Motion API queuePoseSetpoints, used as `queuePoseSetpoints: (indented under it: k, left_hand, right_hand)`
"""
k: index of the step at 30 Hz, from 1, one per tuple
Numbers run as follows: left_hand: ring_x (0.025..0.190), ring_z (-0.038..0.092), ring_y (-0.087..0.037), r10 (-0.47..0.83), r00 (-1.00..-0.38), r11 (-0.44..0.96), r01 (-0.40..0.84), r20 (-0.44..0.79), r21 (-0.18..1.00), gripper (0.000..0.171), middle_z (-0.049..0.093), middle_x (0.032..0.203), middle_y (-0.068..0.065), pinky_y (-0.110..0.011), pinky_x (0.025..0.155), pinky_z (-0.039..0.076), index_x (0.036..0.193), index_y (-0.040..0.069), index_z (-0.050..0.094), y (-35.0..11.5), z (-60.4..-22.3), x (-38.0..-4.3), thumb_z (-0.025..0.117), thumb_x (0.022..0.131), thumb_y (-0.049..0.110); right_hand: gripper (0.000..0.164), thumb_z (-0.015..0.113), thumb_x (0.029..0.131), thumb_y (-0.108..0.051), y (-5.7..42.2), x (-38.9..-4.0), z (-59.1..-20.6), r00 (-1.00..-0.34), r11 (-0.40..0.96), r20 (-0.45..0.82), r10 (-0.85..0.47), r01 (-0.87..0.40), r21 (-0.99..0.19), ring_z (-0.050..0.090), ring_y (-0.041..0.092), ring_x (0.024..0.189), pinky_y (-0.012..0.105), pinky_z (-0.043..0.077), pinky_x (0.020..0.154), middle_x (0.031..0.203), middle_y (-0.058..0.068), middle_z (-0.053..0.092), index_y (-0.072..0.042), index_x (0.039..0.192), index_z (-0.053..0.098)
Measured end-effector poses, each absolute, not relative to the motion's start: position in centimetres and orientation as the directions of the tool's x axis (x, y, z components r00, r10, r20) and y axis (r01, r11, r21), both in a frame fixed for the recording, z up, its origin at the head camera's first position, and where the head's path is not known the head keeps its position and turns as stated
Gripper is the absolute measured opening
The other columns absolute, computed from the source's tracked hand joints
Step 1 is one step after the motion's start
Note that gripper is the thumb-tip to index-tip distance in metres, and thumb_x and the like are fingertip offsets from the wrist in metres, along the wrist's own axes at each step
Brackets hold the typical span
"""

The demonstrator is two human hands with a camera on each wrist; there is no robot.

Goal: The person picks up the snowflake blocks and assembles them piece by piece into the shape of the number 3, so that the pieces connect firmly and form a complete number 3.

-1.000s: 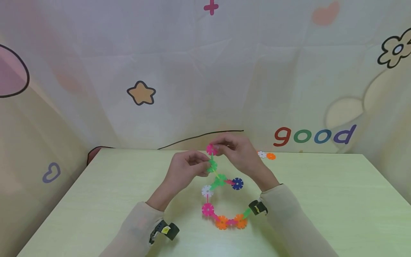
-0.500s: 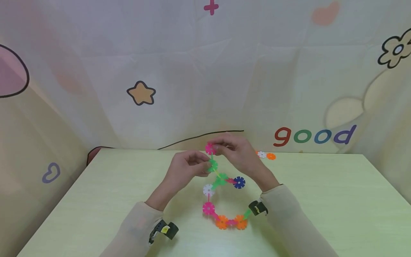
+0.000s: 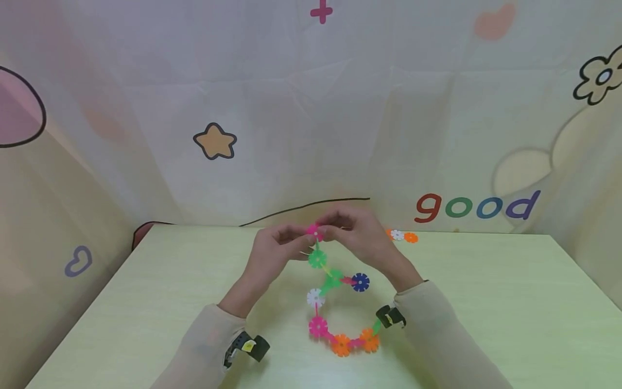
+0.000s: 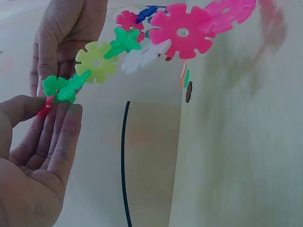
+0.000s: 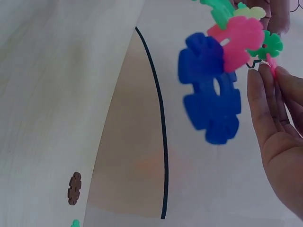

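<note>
Shifted up from the green disc (image 3: pixel 318 259), the fingers of the left hand (image 3: pixel 273 251) now pinch the topmost pink disc (image 3: pixel 315 233) alongside those of the right hand (image 3: pixel 360 237), the chain (image 3: pixel 334 279) hanging over the tabletop (image 3: pixel 515 302), where an uneven twist could pull it apart.

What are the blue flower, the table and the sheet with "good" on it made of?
The blue flower looks like smooth plastic: even color, neat matching notches. The table may be wood or wood-look laminate, slightly glossy: faint streaks and a pale glare. The sheet seems to be matte cloth, judging by its creases.
</note>
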State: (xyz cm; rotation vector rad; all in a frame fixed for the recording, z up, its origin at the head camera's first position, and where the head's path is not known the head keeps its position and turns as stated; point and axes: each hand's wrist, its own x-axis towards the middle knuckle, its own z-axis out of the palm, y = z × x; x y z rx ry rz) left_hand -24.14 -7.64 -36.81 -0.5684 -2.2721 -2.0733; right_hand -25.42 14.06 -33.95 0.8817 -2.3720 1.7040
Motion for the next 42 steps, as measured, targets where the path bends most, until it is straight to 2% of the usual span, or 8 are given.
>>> queuePoseSetpoints:
  k: [6,10,13,17,25,32,42]
  left_hand:
    - [0.085,0.077,-0.024,0.241,-0.940,0.023,0.253,0.240,0.967,0.019,0.077,0.101,-0.013,-0.037,0.083,0.065,0.113,-0.003,0.074,-7.4,-37.2,-24.1,0.076,0.099,0.010]
    - [0.086,0.077,-0.024,0.236,-0.941,0.019,0.252,0.241,0.967,0.018,0.077,0.100,-0.012,-0.037,0.083,0.065,0.114,-0.001,0.075,-7.2,-37.4,-24.2,0.077,0.099,0.010]
    - [0.085,0.077,-0.025,0.224,-0.944,0.017,0.253,0.243,0.967,0.018,0.077,0.100,-0.012,-0.038,0.082,0.065,0.115,-0.001,0.074,-7.2,-37.3,-24.1,0.077,0.099,0.008]
    - [0.085,0.078,-0.023,0.207,-0.950,-0.007,0.235,0.232,0.972,0.018,0.077,0.100,-0.013,-0.037,0.083,0.065,0.113,-0.003,0.073,-7.3,-37.1,-24.1,0.077,0.098,0.006]
    - [0.085,0.079,-0.021,0.204,-0.954,-0.046,0.216,0.221,0.975,0.019,0.076,0.101,-0.014,-0.037,0.084,0.064,0.114,-0.005,0.072,-7.6,-37.0,-24.0,0.077,0.098,0.003]
    - [0.089,0.079,-0.024,0.204,-0.951,-0.026,0.234,0.234,0.972,0.020,0.076,0.102,-0.014,-0.036,0.084,0.064,0.115,-0.004,0.072,-7.6,-36.9,-24.1,0.076,0.098,0.004]
    - [0.087,0.079,-0.023,0.214,-0.948,-0.030,0.235,0.236,0.971,0.018,0.076,0.101,-0.014,-0.036,0.083,0.064,0.114,-0.004,0.072,-7.7,-36.5,-24.1,0.076,0.098,0.003]
  right_hand:
    - [0.018,0.073,0.102,-0.011,15.3,-25.4,-33.6,-0.855,0.312,0.331,-0.399,-0.466,-0.828,0.076,0.023,0.100,0.043,0.061,0.094,0.110,0.004,0.076,-0.007,0.119,0.076]
    - [0.022,0.074,0.102,-0.018,17.1,-25.8,-33.2,-0.877,0.378,0.319,-0.359,-0.449,-0.810,0.076,0.028,0.103,0.047,0.060,0.094,0.114,0.007,0.076,-0.008,0.122,0.076]
    - [0.022,0.074,0.102,-0.016,18.4,-26.8,-33.2,-0.880,0.408,0.305,-0.364,-0.446,-0.797,0.074,0.030,0.106,0.048,0.060,0.095,0.118,0.011,0.075,-0.007,0.122,0.075]
    - [0.019,0.072,0.103,-0.014,19.7,-28.7,-33.9,-0.884,0.503,0.263,-0.387,-0.441,-0.743,0.072,0.029,0.107,0.049,0.059,0.096,0.115,0.010,0.075,-0.005,0.119,0.076]
    - [0.021,0.074,0.100,-0.007,21.4,-31.5,-36.9,-0.903,0.694,0.054,-0.427,-0.365,-0.620,0.070,0.030,0.107,0.048,0.059,0.097,0.111,0.009,0.075,0.001,0.119,0.074]
    - [0.021,0.079,0.095,-0.007,21.8,-32.5,-38.3,-0.906,0.766,-0.054,-0.419,-0.322,-0.557,0.068,0.027,0.097,0.046,0.060,0.091,0.103,0.006,0.075,-0.002,0.115,0.076]
    - [0.014,0.084,0.092,-0.007,21.0,-33.2,-39.0,-0.907,0.814,-0.099,-0.408,-0.313,-0.490,0.066,0.023,0.089,0.039,0.061,0.084,0.097,0.003,0.074,-0.004,0.105,0.079]
